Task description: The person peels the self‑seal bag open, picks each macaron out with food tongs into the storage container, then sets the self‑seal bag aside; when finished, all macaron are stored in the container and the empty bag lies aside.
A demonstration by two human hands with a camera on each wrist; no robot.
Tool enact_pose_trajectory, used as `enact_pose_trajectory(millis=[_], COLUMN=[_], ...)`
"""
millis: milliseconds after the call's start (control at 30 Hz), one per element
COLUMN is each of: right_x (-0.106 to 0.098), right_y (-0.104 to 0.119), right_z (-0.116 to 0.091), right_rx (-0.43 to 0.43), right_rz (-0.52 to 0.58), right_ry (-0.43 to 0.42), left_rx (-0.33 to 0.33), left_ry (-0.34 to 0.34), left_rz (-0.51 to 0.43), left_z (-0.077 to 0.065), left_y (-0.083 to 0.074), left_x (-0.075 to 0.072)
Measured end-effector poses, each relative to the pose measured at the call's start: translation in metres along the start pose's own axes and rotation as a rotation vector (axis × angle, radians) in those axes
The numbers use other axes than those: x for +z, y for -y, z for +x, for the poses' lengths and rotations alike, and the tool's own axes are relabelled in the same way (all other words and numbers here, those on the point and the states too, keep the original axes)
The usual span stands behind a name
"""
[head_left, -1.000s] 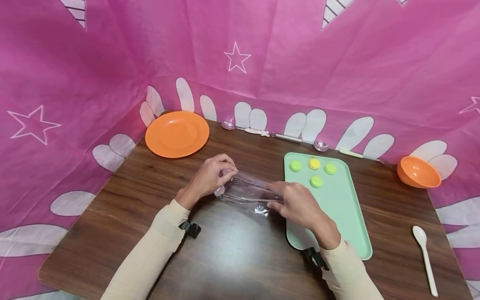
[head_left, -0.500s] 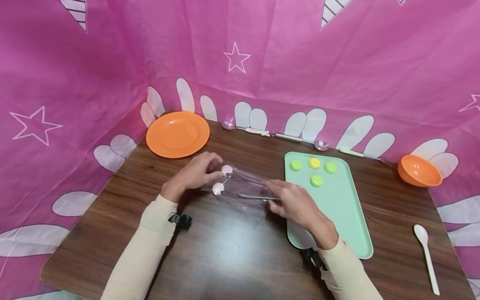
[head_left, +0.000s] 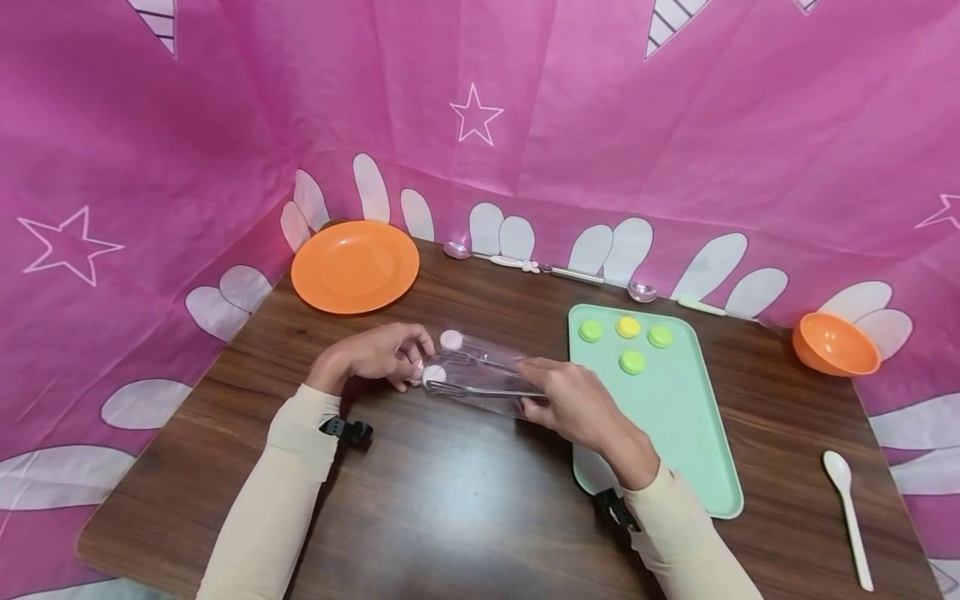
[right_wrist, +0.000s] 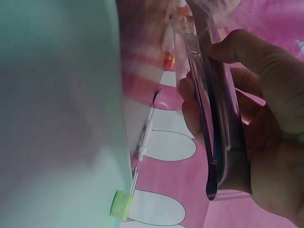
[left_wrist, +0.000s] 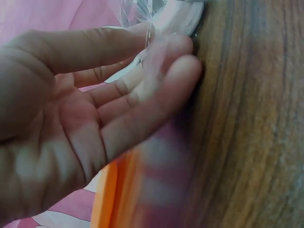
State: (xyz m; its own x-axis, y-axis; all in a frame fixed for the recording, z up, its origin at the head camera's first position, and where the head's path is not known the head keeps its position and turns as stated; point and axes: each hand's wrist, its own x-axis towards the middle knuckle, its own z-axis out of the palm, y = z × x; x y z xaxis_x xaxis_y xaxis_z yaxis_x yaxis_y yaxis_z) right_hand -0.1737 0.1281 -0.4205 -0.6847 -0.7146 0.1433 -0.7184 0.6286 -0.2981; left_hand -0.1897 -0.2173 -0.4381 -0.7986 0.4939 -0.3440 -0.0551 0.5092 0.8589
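My right hand (head_left: 577,404) grips metal tongs (head_left: 495,391) near their bend. In the right wrist view, the two long arms of the tongs (right_wrist: 216,118) run up past the thumb. A clear plastic bag (head_left: 491,406) lies around the arms, crinkled and shiny. Two pale round pieces (head_left: 451,340) show at the far ends of the arms. To the left, my left hand (head_left: 378,354) pinches the bag's end. In the left wrist view, its thumb and fingers meet the clear film (left_wrist: 135,14) beside one pale round piece (left_wrist: 180,19).
A green tray (head_left: 660,433) bears several green and yellow caps. An orange plate (head_left: 354,267) stands back left, an orange bowl (head_left: 836,343) back right. Spoon-like utensils line the back edge, including a ladle (head_left: 577,275). A white spoon (head_left: 847,508) lies at the right.
My left hand has moved left and slightly down from over the bag's end, so the pale round pieces now show. My right hand has shifted slightly left, still holding the tongs.
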Motion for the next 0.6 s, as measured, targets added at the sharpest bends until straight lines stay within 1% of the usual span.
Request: enact_pose_trajectory(millis=[100,167,300,400,600], right_x=[0.001,0.000,-0.002,-0.005,-0.020], right_y=[0.001,0.001,-0.001,-0.006,-0.019], right_z=[0.001,-0.001,-0.009,-0.020,-0.052], right_rx=[0.002,0.005,0.018,0.036,0.047], right_rz=[0.005,0.007,0.021,0.037,0.056], right_ry=[0.005,0.003,-0.010,-0.038,-0.147], left_rx=[-0.004,-0.003,-0.003,-0.007,-0.025], left_ry=[-0.001,-0.004,-0.026,-0.045,-0.061], left_rz=[-0.056,-0.073,-0.061,-0.052,-0.059], left_z=[0.002,0.004,0.006,0.006,0.005], left_y=[0.002,0.003,0.003,0.002,0.002], left_x=[0.000,0.001,0.001,0.000,0.001])
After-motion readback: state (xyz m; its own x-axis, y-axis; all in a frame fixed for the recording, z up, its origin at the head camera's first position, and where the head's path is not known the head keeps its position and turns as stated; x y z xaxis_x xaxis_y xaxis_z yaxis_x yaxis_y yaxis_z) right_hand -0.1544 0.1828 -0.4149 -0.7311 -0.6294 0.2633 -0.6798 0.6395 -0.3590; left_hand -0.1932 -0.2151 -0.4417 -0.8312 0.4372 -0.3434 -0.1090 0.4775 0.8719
